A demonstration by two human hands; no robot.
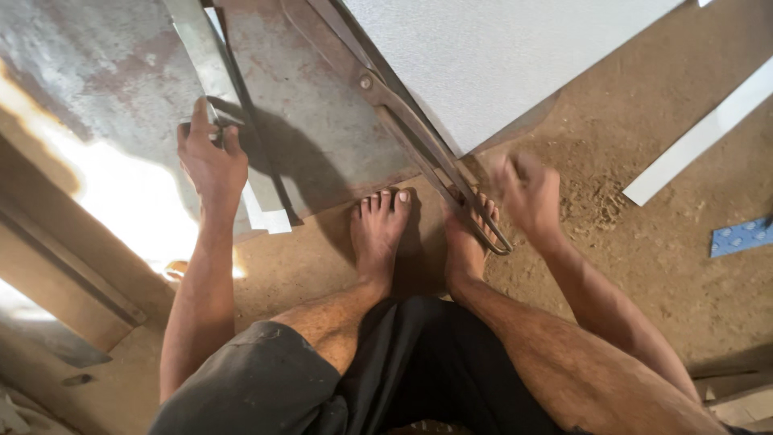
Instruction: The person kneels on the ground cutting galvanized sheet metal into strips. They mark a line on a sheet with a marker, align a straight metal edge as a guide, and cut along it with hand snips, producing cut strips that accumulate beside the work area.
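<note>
My left hand (211, 157) grips the edge of a long narrow metal strip (201, 64) that lies on a grey, rust-stained metal sheet (105, 72) on the ground. Large metal shears (419, 141) lie across the sheet, their looped handles ending by my right foot. My right hand (527, 193) hovers blurred just right of the shear handles, fingers loosely curled, holding nothing that I can see. A white sheet (499, 56) lies under the shears at the top.
My bare feet (378, 229) rest on the sandy ground at the sheet's edge. A white strip (700, 137) and a blue patterned scrap (741, 236) lie at the right. Wooden boards (64, 266) lie at the left.
</note>
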